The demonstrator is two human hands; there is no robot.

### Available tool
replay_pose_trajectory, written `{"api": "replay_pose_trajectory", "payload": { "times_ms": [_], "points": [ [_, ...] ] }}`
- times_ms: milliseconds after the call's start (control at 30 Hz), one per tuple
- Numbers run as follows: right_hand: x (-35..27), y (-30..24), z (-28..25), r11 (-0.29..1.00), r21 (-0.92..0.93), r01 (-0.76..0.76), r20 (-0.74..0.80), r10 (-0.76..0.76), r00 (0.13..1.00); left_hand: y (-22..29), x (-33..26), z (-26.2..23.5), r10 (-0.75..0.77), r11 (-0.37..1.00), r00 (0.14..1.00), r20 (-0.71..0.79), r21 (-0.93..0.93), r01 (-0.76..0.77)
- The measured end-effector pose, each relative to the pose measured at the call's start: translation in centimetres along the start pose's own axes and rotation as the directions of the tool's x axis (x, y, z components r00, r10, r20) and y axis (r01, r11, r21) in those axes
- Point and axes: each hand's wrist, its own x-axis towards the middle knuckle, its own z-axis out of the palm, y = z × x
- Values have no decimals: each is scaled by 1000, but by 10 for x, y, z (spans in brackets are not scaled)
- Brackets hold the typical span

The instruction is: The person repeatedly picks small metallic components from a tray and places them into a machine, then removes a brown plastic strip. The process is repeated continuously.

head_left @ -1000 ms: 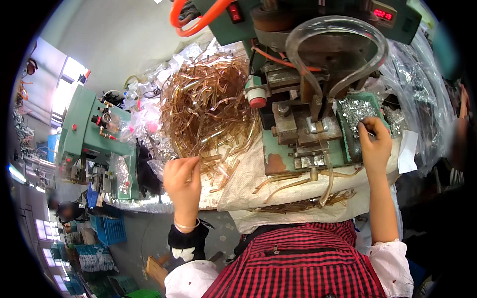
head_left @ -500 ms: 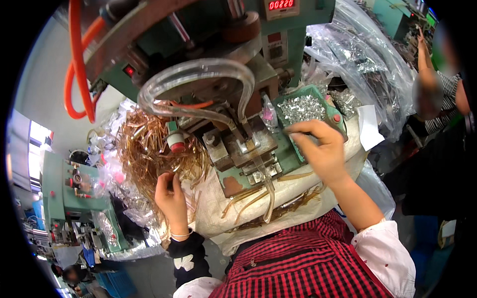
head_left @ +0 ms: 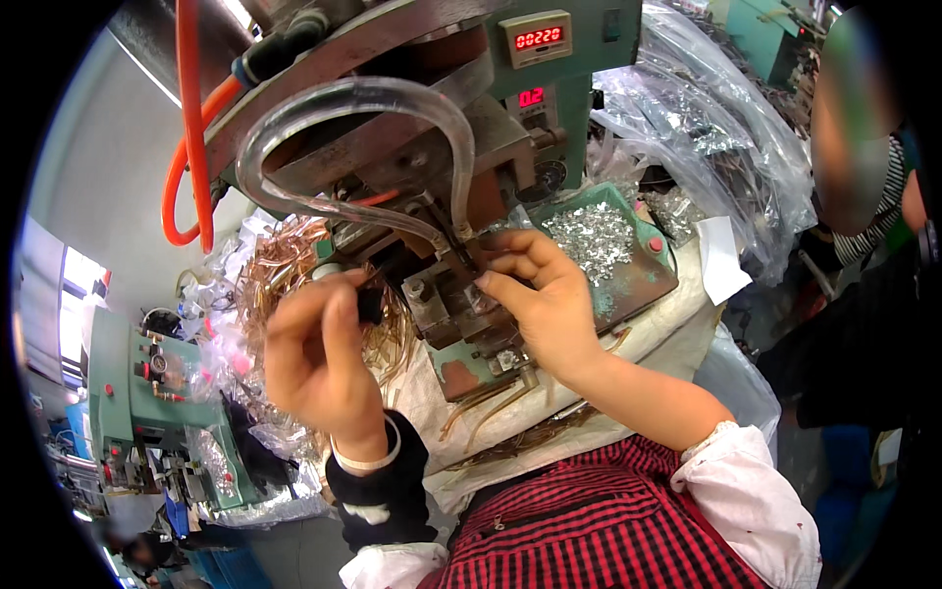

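Pinching a small black piece [head_left: 370, 304] at frame centre-left, left hand [head_left: 319, 358] closed on it; right hand [head_left: 545, 299] fingertips nipping something tiny, unclear, at the green press [head_left: 471, 324]. Probably light, rigid; best held by its sides.

Clear hose [head_left: 324, 108] & press head [head_left: 422, 157] over die; approach prob. front only.

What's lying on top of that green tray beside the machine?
A heap of small shiny silvery metal bits lies on the green tray, which shows rusty patches. The right hand covers the tray's near left corner, so what lies there cannot be seen.
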Motion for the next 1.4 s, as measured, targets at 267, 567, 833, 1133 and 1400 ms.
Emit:
{"api": "replay_pose_trajectory", "payload": {
  "times_ms": [267,567,833,1133,1400],
  "points": [
    [-18,-37,-15,883,-434,180,239,-79,968,0,-52,2,336,918,837,433,47,-393],
    [16,19,-160,527,-835,156,-103,-429,898,-14,-64,29,481,839,744,464,4,-545],
    [-1,33,-139,-25,-987,161,158,-389,908,-3,-77,14,341,896,804,488,89,-435],
    [-2,34,-146,459,-872,169,-51,-429,902,5,-91,-136,25,714,996,80,697,-74],
    [27,33,-120,450,-851,271,26,-479,878,-102,-130,-213,-461,309,718,522,853,-421]
  ]
}}
